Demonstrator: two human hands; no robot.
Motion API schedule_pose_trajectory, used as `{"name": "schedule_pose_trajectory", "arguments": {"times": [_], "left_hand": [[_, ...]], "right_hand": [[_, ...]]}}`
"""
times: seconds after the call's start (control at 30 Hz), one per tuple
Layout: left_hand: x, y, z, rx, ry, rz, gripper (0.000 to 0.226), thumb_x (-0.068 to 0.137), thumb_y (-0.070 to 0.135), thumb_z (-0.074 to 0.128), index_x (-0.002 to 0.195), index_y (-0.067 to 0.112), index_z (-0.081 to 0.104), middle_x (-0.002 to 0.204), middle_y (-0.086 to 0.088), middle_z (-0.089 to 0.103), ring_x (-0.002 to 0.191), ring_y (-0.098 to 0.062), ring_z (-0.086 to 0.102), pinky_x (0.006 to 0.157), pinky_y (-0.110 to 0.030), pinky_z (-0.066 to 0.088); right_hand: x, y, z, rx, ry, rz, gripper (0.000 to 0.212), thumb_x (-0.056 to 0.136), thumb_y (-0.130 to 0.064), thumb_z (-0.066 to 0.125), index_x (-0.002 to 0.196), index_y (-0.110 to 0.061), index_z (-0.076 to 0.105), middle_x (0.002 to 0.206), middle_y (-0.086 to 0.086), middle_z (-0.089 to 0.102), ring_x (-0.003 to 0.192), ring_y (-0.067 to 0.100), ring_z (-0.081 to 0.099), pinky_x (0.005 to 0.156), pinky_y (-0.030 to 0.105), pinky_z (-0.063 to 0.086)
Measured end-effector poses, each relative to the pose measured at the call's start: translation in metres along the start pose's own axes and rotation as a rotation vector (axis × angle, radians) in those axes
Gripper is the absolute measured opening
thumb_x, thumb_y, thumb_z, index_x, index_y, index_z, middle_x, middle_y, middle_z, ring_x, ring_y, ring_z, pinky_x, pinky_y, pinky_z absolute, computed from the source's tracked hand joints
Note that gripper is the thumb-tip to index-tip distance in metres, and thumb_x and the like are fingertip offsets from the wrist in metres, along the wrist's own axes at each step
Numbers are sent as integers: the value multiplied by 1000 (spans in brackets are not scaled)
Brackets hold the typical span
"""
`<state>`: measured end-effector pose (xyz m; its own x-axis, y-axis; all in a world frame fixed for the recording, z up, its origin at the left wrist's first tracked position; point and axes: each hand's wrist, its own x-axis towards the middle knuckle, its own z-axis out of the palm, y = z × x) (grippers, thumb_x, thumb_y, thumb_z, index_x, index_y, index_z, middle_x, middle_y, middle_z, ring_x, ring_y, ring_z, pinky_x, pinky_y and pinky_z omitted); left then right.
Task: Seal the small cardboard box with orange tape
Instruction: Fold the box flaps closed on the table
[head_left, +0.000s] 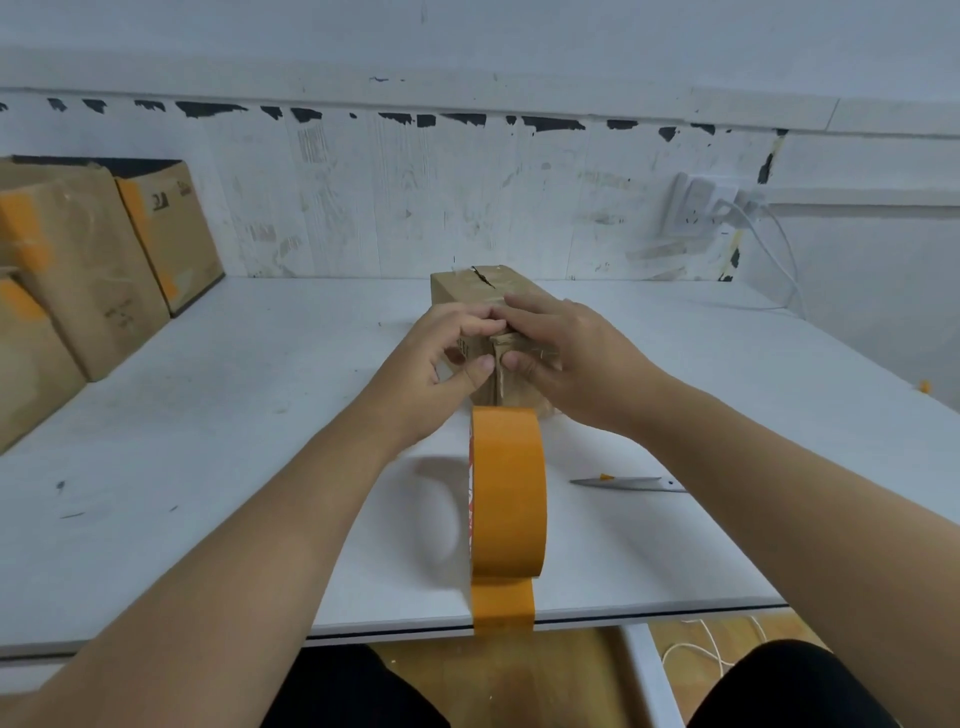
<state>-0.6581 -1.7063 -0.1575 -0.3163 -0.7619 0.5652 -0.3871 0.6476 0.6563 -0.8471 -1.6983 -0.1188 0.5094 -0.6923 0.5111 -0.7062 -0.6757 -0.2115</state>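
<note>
**Both hands closing the flaps before any tape goes on**

At the far left, larger cardboard boxes (88, 260) are sitting stacked against the wall, orange strips already across their seams; they look like finished work parked out of the way.

Moving toward the middle, the left hand (447, 358) is pressing against the near end of the small cardboard box (488, 291), its fingers curled over the top edge and its thumb pushing on the end face. It appears to be holding one flap shut so the seam stays lined up. The box itself is lying lengthwise on the white table (208, 415), running away from the person, roughly at the centre and just beyond the tape.

The orange tape roll (509, 493) is standing on edge directly in front of the box, between the two forearms, with its loose end stuck down over the table's near edge. That anchoring is probably keeping the end easy to find and the roll from rolling off.

The right hand (566, 353) is lying over the box's top right, fingers fairly straight and flat on the cardboard, thumb pressing the other end flap toward the left thumb. No tape is on this box yet, so sealing seems barely begun.

Further right, a knife (628, 483) is resting on the table, well apart from the hands, presumably waiting to cut the strip.
</note>
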Motion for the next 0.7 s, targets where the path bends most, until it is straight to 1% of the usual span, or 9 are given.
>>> {"name": "schedule_pose_trajectory", "arguments": {"times": [0.13, 0.2, 0.23, 0.3, 0.4, 0.43, 0.47, 0.53, 0.7], "left_hand": [[0, 1, 2, 6, -10, -9, 32, 94, 18, 58, 122, 33, 54, 133, 13, 46, 120, -9, 48, 82, -13, 37], [-3, 1, 2, 7, -11, 3, 36, 93, 18, 59, 124, 34, 54, 134, 15, 45, 117, -3, 47, 81, -9, 37], [-4, 1, 2, 9, -13, 9, 38, 92, 18, 60, 125, 35, 53, 134, 17, 45, 115, 1, 46, 81, -6, 36], [-5, 0, 2, 8, -14, 21, 40, 91, 16, 62, 125, 34, 53, 133, 21, 44, 112, 6, 45, 81, -2, 33], [-3, 0, 3, 3, -14, 33, 41, 91, 12, 62, 125, 32, 52, 131, 23, 43, 109, 8, 46, 80, -3, 34], [-4, -1, 4, 0, -17, 38, 41, 91, 12, 62, 125, 32, 52, 132, 22, 43, 108, 8, 46, 79, -3, 34], [-4, -2, 4, -1, -21, 44, 42, 90, 13, 63, 126, 32, 52, 133, 22, 43, 108, 8, 46, 79, -3, 34], [-5, -3, 3, -4, -31, 47, 44, 90, 15, 63, 127, 35, 51, 135, 23, 41, 107, 8, 46, 80, -3, 34], [-6, -1, 4, -7, -36, 46, 51, 88, 9, 66, 127, 36, 47, 132, 28, 39, 106, 11, 45, 79, -3, 35]], "right_hand": [[0, 1, 5, -68, 39, -17, 28, 91, -20, 58, 117, -10, 62, 105, 3, 62, 97, 20, 53, 86, 40, 42], [-2, 1, 3, -57, 45, -16, 33, 90, -21, 59, 122, -11, 60, 113, 3, 61, 102, 18, 52, 92, 34, 38], [-2, 2, 2, -56, 37, -30, 35, 90, -21, 61, 124, -11, 59, 114, 2, 61, 101, 15, 51, 91, 32, 37], [-1, 4, 0, -75, 2, -67, 39, 87, -23, 64, 124, -12, 58, 108, -3, 58, 94, 9, 45, 85, 28, 37], [0, 3, 0, -91, 0, -75, 37, 86, -24, 66, 120, -12, 58, 98, -14, 45, 90, 5, 38, 80, 25, 34], [0, 3, -1, -90, -3, -69, 38, 86, -24, 66, 121, -12, 58, 100, -13, 47, 92, 7, 41, 83, 28, 37], [-1, 4, -1, -91, -21, -56, 42, 87, -25, 65, 125, -12, 56, 107, -9, 53, 100, 11, 47, 90, 32, 39], [-1, 6, 0, -107, -77, -21, 52, 88, -29, 63, 135, -15, 49, 132, 2, 54, 126, 21, 45, 106, 38, 34], [1, 6, -1, -123, -112, 2, 58, 88, -33, 62, 140, -17, 44, 143, 3, 47, 136, 21, 37, 111, 41, 29]]}}
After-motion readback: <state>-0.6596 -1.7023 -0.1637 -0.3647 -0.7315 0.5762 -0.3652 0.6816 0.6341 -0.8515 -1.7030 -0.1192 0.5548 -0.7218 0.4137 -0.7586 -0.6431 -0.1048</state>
